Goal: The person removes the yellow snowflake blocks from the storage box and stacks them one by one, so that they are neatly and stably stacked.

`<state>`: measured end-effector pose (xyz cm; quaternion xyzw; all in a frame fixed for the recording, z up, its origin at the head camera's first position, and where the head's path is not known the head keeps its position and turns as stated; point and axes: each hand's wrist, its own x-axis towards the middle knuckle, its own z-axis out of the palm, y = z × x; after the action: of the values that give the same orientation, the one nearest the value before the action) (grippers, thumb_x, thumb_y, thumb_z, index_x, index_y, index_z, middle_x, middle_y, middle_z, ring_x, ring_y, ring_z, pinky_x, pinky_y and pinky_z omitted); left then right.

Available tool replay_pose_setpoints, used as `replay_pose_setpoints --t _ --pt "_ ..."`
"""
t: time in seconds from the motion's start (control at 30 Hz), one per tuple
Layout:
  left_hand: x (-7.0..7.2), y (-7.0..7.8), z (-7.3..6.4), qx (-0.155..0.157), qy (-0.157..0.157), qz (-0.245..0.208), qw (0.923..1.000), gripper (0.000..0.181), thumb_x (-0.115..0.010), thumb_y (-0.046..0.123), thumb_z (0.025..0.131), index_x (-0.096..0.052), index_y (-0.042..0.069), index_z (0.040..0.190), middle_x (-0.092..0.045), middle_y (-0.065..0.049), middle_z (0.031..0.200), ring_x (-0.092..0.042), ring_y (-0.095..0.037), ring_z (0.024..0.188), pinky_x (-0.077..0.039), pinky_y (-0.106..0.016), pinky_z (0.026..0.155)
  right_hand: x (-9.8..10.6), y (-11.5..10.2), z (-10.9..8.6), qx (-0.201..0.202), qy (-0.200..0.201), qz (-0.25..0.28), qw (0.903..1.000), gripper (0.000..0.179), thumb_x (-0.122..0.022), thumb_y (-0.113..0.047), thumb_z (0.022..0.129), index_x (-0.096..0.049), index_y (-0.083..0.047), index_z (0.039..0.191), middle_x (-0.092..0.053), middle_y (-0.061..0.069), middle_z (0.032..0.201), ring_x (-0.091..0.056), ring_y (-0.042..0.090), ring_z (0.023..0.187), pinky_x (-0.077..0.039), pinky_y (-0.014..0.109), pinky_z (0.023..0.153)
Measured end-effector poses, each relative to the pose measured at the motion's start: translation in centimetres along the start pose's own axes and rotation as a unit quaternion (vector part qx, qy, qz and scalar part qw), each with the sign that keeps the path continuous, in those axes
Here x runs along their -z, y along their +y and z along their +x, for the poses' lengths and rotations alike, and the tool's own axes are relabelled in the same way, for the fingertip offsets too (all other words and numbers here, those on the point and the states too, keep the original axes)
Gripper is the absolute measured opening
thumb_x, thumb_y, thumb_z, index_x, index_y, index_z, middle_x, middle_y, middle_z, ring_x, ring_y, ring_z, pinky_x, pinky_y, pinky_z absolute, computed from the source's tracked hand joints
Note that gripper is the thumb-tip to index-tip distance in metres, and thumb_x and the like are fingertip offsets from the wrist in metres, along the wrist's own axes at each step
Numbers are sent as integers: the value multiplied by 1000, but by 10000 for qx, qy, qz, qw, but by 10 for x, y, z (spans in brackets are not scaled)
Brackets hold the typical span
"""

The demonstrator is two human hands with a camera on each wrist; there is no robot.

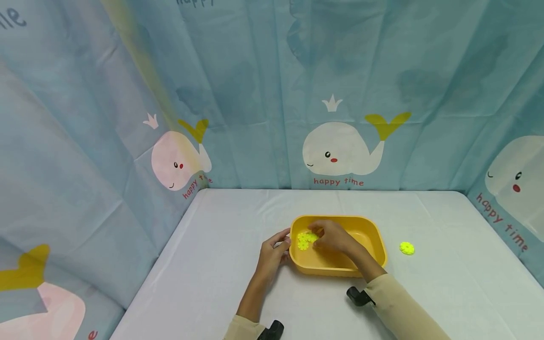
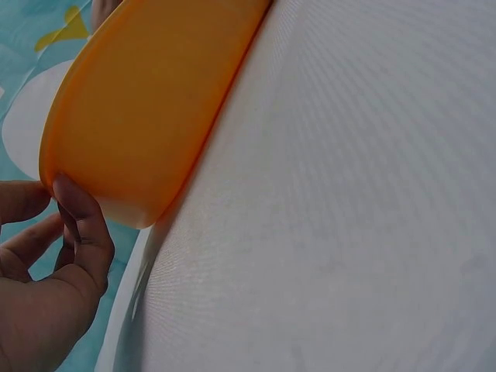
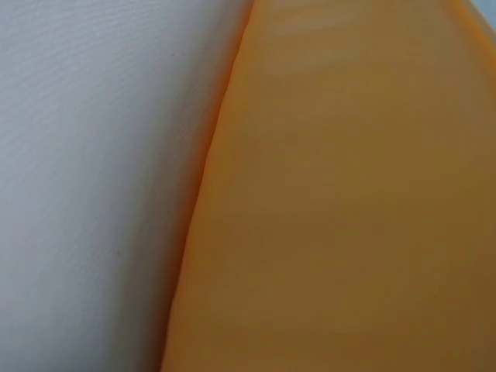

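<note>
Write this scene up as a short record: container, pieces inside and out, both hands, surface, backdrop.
Container: yellow-orange tray
Inside: bright yellow pieces, clustered toward its left end; count unclear
Outside: one flower-shaped yellow disc, right of the tray
Left hand: pinches the tray's left rim
Right hand: reaches in at the pieces; grip unclear
Surface: white tabletop
Backdrop: blue whale-print cloth

- A white tabletop [image 1: 204, 264] spreads out, its far corners rounded.
- A creased blue curtain [image 1: 255, 94] hangs behind it.
- A printed whale [image 1: 335, 151] sits mid-curtain under a white crown [image 1: 332, 104], red lettering [image 1: 338, 182] below it reading "happy time".
</note>
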<state>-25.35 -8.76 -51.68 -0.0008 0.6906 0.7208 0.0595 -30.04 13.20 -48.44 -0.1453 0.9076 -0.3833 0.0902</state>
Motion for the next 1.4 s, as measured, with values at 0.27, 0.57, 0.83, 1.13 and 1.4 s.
replay_pose_setpoints --t 0.27,0.57,0.83,1.13,1.4 --pt "0 0 0 7 -18 10 10000 43 -62 16 103 -64 9 146 -58 -9 121 -64 -22 96 -56 -24 71 -5 -1 3 41 -15 -120 9999 41 -83 6 82 -76 -2 122 -74 10 112 -64 26 101 -57 47 100" --pt "0 0 -1 -36 -18 -14 10000 44 -63 16 102 -65 9 145 -58 -9 121 -63 -18 92 -57 -24 71 -10 -1 7 294 -38 -292 9991 36 -86 5 80 -76 2 115 -71 9 100 -63 25 94 -57 43 92" --pt "0 1 -2 -74 -82 -55 9999 44 -63 16 102 -65 9 146 -59 -11 123 -63 -20 95 -58 -25 73 -12 -4 8 292 -78 -674 9973 32 -88 1 80 -78 3 110 -70 10 99 -62 23 91 -57 44 91" --pt "0 1 -1 -27 -58 -37 10000 44 -62 17 102 -65 10 146 -59 -10 123 -63 -22 97 -57 -25 74 -11 -6 7 259 -118 -861 9959 29 -89 -3 81 -77 3 106 -68 9 97 -58 20 89 -55 41 89" --pt "0 0 -1 -1 -26 -48 10000 45 -63 17 101 -65 10 145 -59 -10 123 -63 -21 97 -57 -25 73 -8 -5 3 72 -84 -729 9973 24 -85 -9 85 -74 1 104 -65 6 93 -55 20 85 -52 36 81"
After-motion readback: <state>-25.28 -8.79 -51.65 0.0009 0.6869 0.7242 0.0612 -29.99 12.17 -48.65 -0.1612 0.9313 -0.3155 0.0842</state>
